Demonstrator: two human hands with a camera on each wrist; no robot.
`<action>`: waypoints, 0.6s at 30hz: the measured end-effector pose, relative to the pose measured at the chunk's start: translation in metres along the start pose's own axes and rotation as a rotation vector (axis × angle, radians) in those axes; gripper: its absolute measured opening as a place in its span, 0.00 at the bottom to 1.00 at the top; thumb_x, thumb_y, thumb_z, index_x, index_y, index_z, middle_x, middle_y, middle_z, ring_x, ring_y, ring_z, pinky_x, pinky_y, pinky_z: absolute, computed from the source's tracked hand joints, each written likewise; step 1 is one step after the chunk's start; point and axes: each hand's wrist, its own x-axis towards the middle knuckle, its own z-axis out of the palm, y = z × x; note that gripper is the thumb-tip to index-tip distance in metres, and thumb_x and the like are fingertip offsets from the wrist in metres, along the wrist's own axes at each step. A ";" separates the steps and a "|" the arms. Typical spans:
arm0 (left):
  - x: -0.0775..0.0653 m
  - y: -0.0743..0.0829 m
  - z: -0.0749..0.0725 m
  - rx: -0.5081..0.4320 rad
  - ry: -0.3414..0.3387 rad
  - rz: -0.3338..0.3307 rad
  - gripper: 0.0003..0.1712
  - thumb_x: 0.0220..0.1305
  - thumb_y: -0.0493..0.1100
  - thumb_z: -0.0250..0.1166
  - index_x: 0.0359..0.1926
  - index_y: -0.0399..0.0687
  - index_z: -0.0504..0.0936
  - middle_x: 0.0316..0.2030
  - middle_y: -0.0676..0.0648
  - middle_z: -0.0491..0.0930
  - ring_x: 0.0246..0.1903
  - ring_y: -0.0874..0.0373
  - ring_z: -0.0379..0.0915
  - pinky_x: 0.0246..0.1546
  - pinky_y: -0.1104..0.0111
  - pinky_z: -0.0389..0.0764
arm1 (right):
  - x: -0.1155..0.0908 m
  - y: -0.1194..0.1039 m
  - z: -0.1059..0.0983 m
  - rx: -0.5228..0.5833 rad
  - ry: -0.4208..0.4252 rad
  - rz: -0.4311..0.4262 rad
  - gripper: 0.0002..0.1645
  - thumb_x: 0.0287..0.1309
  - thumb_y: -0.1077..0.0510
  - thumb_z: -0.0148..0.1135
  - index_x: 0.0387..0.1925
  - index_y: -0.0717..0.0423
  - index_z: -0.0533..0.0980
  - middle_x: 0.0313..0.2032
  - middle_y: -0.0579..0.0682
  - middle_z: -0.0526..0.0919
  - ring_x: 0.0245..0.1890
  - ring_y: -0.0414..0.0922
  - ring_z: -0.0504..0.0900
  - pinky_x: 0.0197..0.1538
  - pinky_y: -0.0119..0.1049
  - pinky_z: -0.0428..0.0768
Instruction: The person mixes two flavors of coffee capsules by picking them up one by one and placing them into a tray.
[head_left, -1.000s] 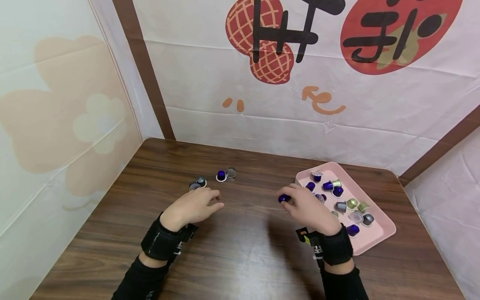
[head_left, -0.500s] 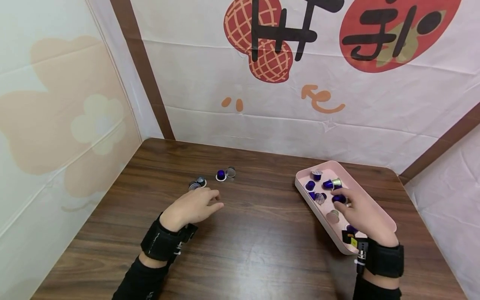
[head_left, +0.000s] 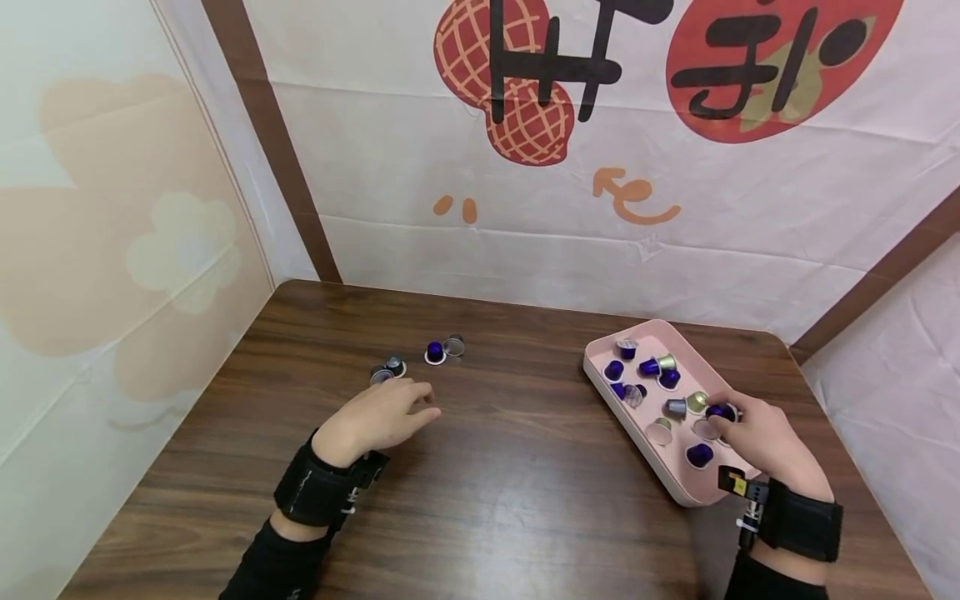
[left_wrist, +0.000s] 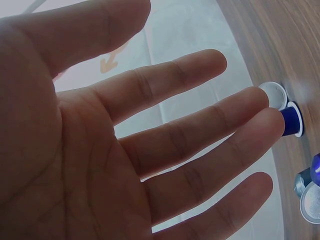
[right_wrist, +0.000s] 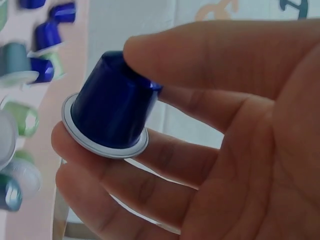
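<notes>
My right hand point(head_left: 768, 437) pinches a dark blue coffee capsule point(right_wrist: 117, 102) between thumb and fingers, over the right side of the pink tray point(head_left: 637, 446). The capsule has a white rim, and the fingers support it from below in the right wrist view. My left hand point(head_left: 378, 419) is held over the table with its fingers loosely extended, holding nothing. Just beyond it lie a grey capsule point(head_left: 394, 364) and a silver-lidded capsule point(head_left: 381, 376). Farther back, a blue capsule point(head_left: 435, 352) stands beside one lying lid outward point(head_left: 453, 346).
Several blue capsules, a grey capsule point(head_left: 675, 407) and a green capsule point(head_left: 697, 402) lie scattered in the tray. The brown wooden table point(head_left: 510, 467) ends at a printed cloth wall point(head_left: 487, 258) at the back. Another cloth point(head_left: 135, 292) hangs at the left.
My right hand has carried the blue capsule rightward from the tray's left edge across to its right side. My left hand stays in place. The head view has shifted slightly.
</notes>
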 end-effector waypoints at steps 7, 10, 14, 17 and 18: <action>-0.001 0.000 0.000 -0.009 0.011 -0.005 0.13 0.67 0.49 0.59 0.43 0.45 0.81 0.38 0.49 0.79 0.36 0.58 0.73 0.37 0.61 0.76 | 0.007 0.008 0.004 -0.004 -0.015 -0.012 0.19 0.64 0.56 0.54 0.52 0.63 0.73 0.37 0.59 0.80 0.35 0.53 0.75 0.34 0.44 0.72; -0.002 -0.001 0.000 -0.011 0.013 -0.004 0.13 0.67 0.49 0.59 0.43 0.45 0.81 0.39 0.48 0.80 0.38 0.57 0.74 0.39 0.60 0.76 | 0.008 0.008 0.007 0.010 -0.004 -0.023 0.19 0.64 0.57 0.53 0.52 0.65 0.72 0.42 0.64 0.79 0.39 0.55 0.78 0.36 0.47 0.76; -0.002 -0.002 0.002 -0.005 0.015 0.001 0.13 0.67 0.50 0.59 0.43 0.46 0.81 0.38 0.49 0.79 0.39 0.57 0.74 0.39 0.60 0.76 | 0.008 0.008 0.009 0.028 0.003 -0.026 0.21 0.64 0.58 0.52 0.54 0.67 0.71 0.46 0.68 0.77 0.41 0.58 0.79 0.36 0.48 0.78; -0.002 -0.002 0.002 0.004 0.018 0.008 0.13 0.67 0.50 0.59 0.42 0.46 0.81 0.37 0.49 0.79 0.37 0.58 0.74 0.37 0.61 0.76 | 0.008 0.007 0.008 0.026 -0.001 -0.035 0.22 0.65 0.57 0.52 0.55 0.68 0.70 0.46 0.68 0.77 0.42 0.58 0.79 0.37 0.48 0.78; -0.001 -0.002 0.002 0.010 0.019 0.009 0.13 0.67 0.50 0.59 0.42 0.46 0.81 0.37 0.50 0.79 0.36 0.59 0.73 0.37 0.61 0.76 | 0.008 0.006 0.008 0.026 -0.004 -0.037 0.23 0.65 0.56 0.51 0.56 0.68 0.70 0.46 0.69 0.77 0.42 0.58 0.79 0.37 0.48 0.78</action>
